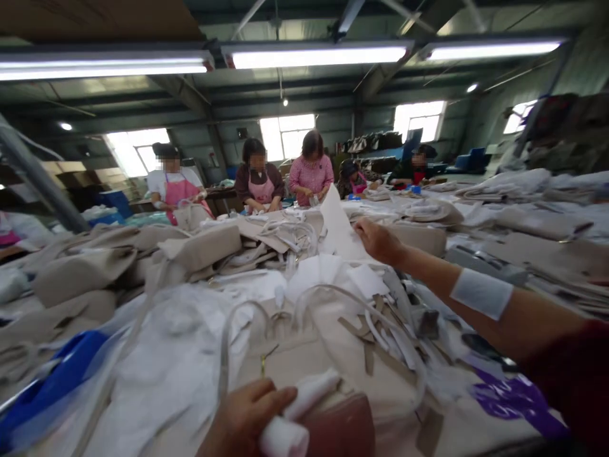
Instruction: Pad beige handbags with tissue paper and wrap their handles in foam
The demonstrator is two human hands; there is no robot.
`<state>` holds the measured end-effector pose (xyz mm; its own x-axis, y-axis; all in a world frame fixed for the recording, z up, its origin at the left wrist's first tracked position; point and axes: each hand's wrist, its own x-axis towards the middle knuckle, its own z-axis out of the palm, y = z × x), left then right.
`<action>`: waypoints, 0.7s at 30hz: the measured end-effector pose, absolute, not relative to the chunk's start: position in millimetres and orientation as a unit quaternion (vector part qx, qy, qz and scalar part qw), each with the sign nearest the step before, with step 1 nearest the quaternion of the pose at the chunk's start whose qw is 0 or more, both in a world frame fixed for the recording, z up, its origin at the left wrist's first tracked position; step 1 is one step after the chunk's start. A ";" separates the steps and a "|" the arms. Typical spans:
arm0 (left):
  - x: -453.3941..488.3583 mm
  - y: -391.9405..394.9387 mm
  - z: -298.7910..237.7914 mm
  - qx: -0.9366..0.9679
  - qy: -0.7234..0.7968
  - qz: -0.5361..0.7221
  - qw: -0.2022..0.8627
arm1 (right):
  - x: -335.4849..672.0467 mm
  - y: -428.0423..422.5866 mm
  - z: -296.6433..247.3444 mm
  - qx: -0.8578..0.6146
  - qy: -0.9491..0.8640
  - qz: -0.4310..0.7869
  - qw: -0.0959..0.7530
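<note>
My right hand (380,242) is stretched forward over the pile, its fingers pinched on the edge of a white paper sheet (337,219) that stands up from the heap. A white patch (481,293) is on the right forearm. Low in the view, my left hand (250,412) is closed at a rolled piece of white paper (285,438); its lower fingers are hidden. Beside it lies a second white roll (316,390), next to a reddish-brown rounded piece (340,428). Under both hands is a beige bag (295,355) with looped handles (226,346).
Beige bags (204,251) and crumpled white wrapping (166,355) pile up on the left. A blue object (57,387) lies at lower left, purple plastic (518,397) at lower right. Across the table are several co-workers, one in a pink checked shirt (311,174). Tube lights (318,57) hang overhead.
</note>
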<state>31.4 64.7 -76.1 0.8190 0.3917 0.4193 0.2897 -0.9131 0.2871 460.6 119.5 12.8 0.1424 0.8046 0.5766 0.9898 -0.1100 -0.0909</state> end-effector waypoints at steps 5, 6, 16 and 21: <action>28.0 39.9 -64.9 0.956 0.166 0.239 0.040 | 343.0 58.4 -34.7 -0.414 -0.881 -0.178 0.146; 26.3 37.4 -64.2 0.956 0.164 0.239 0.035 | 328.5 46.5 -38.8 -0.359 -0.911 -0.164 0.122; 19.5 31.2 -69.3 0.952 0.149 0.267 0.032 | 294.3 15.4 -40.6 -0.245 -0.959 -0.128 0.066; 18.6 27.6 -70.2 0.952 0.144 0.271 0.014 | 277.0 35.2 -59.7 -0.238 -0.965 -0.078 0.072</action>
